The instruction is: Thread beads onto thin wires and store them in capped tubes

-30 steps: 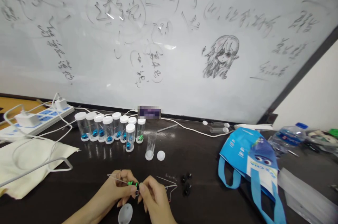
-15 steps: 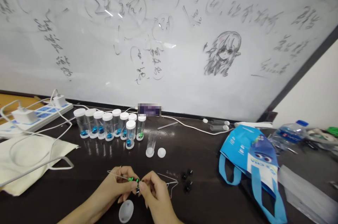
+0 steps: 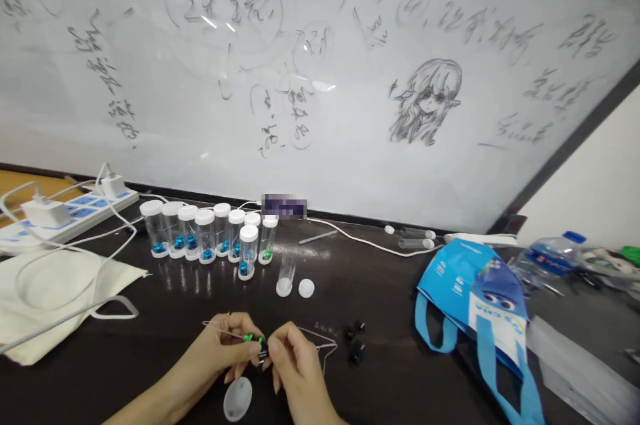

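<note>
My left hand (image 3: 220,350) and my right hand (image 3: 295,365) meet low in the middle, both pinched on small green parts with thin wire leads (image 3: 253,339). The wires stick out left and right of my fingers. A clear round lid (image 3: 238,398) lies on the dark table just below my hands. Past them stands an open clear vial (image 3: 286,271) with its white cap (image 3: 306,288) beside it. A row of capped vials (image 3: 205,235) holding blue and green parts stands further back.
Three small black parts (image 3: 354,339) lie right of my hands. A blue bag (image 3: 480,305) and a water bottle (image 3: 547,258) lie at the right. A cream cloth bag (image 3: 60,291), a power strip (image 3: 75,208) and white cables lie left. A whiteboard (image 3: 320,78) stands behind.
My hands have stayed together on the green parts, with only slight finger movement. The view has shifted a little.
</note>
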Available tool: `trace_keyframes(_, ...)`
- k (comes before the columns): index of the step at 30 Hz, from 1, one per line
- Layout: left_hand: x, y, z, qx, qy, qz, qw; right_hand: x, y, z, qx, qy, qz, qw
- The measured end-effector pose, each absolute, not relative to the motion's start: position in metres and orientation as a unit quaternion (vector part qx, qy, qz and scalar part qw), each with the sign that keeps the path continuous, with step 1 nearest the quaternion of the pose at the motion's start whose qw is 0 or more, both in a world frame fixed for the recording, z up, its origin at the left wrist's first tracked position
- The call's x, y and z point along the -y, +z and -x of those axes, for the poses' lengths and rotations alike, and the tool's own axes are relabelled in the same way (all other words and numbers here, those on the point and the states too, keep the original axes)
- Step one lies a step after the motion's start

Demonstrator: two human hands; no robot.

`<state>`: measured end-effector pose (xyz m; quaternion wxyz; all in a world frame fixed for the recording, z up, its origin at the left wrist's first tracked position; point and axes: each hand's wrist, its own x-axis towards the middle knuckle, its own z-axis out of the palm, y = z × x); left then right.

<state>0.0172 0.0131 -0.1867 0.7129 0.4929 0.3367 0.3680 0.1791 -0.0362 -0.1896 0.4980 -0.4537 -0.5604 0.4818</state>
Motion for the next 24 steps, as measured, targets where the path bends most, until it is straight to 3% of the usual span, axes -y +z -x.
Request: trace_keyframes(24, -0.0137, -0.1888, -0.0155, -0.335, 0.367, -0.474, 0.727, 0.0387, -0.1889, -0.1795, 0.555, 0.479, 0.463, 0.499)
